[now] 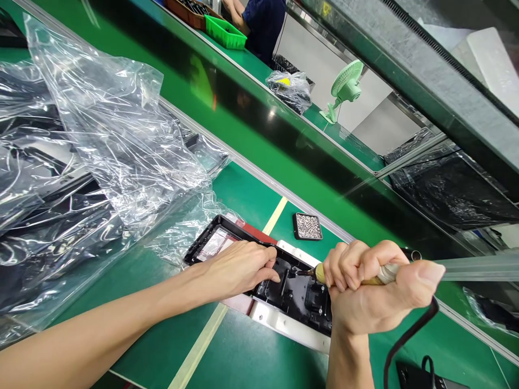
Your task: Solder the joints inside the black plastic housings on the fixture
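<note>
My right hand [377,286] is closed around an electric screwdriver [383,274], whose tip points left onto a black plastic assembly [294,294] lying in a white fixture [284,324]. My left hand [241,267] rests on the assembly's left part, fingers curled and pressing down on it. A black cable [405,337] hangs from the screwdriver. A small black tray of screws [307,226] sits just behind the assembly on the green bench.
Large clear plastic bags [113,140] over black parts fill the left. A green conveyor belt [243,124] runs diagonally behind. Farther off stand a small green fan [344,89], a green basket [225,31] and another person in dark blue [261,24].
</note>
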`<action>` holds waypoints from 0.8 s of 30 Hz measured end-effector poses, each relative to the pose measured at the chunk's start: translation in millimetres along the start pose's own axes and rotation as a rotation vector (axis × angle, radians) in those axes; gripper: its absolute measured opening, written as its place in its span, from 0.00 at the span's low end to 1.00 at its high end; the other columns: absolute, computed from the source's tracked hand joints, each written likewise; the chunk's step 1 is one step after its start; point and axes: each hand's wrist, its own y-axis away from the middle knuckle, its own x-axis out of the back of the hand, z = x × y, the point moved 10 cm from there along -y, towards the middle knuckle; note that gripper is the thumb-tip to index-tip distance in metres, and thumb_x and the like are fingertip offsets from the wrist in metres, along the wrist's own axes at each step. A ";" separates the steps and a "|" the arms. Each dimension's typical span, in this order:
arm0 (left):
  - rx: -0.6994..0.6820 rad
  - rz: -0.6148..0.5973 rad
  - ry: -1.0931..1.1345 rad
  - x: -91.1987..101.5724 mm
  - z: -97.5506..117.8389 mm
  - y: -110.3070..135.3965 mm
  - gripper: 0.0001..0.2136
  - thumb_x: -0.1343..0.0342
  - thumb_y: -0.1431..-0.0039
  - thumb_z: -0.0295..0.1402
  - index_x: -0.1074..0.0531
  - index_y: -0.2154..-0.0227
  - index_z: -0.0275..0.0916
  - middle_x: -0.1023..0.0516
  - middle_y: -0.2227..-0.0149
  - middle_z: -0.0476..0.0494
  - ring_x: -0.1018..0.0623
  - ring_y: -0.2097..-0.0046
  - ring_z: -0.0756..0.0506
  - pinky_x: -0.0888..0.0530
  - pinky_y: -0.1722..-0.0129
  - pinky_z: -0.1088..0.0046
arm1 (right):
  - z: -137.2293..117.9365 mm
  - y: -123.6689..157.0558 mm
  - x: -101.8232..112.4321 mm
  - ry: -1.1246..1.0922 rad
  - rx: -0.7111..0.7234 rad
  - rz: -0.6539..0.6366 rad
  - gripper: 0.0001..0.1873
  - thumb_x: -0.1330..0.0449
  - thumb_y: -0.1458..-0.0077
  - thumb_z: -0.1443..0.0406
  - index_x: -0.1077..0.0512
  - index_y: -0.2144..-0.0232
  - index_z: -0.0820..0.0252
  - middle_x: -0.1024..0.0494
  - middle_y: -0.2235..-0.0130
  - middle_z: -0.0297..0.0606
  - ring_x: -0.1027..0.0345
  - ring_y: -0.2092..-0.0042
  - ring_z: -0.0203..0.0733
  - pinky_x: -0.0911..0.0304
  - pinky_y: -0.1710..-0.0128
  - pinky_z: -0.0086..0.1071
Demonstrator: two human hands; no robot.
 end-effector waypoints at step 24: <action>0.014 -0.001 0.007 1.7 0.3 -0.9 0.16 0.49 0.34 0.49 0.36 0.71 0.43 0.30 0.80 0.53 0.33 0.77 0.48 0.47 0.76 0.71 | 0.6 -2.4 -1.9 -0.004 0.010 -0.022 0.30 0.52 0.38 0.47 0.42 0.85 0.58 0.44 0.89 0.26 0.54 0.88 0.30 0.52 0.92 0.25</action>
